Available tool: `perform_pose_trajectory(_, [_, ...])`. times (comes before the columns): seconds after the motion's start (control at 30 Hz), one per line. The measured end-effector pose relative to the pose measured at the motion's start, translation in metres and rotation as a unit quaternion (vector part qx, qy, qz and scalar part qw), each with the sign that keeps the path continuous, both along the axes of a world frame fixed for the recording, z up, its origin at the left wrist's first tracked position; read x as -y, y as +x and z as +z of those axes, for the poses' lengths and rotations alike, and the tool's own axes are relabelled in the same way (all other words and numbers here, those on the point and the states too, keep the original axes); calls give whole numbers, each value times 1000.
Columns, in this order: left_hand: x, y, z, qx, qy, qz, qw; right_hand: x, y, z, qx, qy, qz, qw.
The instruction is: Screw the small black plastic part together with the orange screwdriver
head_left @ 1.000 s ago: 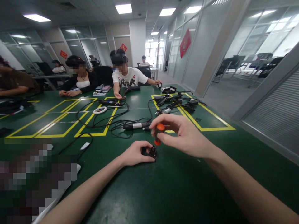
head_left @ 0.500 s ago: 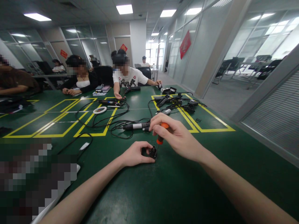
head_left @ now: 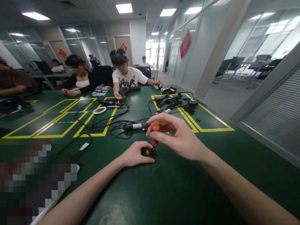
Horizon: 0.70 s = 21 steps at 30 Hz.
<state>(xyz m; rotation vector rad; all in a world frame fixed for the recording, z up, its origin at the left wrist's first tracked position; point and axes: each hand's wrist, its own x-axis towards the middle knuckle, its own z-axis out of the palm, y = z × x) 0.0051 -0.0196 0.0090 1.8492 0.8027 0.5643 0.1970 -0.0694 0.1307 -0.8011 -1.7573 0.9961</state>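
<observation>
The left hand (head_left: 136,154) clamps a small black part (head_left: 153,154) on the green table (head_left: 131,190); the right hand (head_left: 181,137), higher up, pinches an orange-ended screwdriver (head_left: 155,127) — near upright, over the part; beyond both hands lie a black-and-silver tool (head_left: 137,126) and — farther off — tangled black gear (head_left: 164,100).

Left grip (head_left: 136,154) and right grip (head_left: 178,134): bare hands on bare forearms.
The left forearm (head_left: 100,178), at the near left, is slim and long, uncovered along all that shows, narrowing evenly to a slender wrist; the right forearm (head_left: 229,178), at the near right, is likewise uncovered and looks broader toward the near corner. Both have smooth, rounded outlines, with soft shading along their edges. The fingers (head_left: 167,116) are slender, the thumbs (head_left: 164,138) a little thicker with rounded tips; the nails are too small to make out.
</observation>
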Motion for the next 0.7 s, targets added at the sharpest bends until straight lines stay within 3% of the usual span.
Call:
perform_pose_trajectory(0.17, [0, 0, 0, -9, 5, 3, 1000, -4, 1, -3, -27, -13, 36, 999])
perform_pose_trajectory(0.43, [0, 0, 1, -7, 2, 0, 1000, -6, 0, -4, -48, 24, -16, 998])
perform_pose_trajectory(0.7, [-1, 0, 2, -18, 8, 6, 1000, -11, 1, -5, -132, -70, 62, 987])
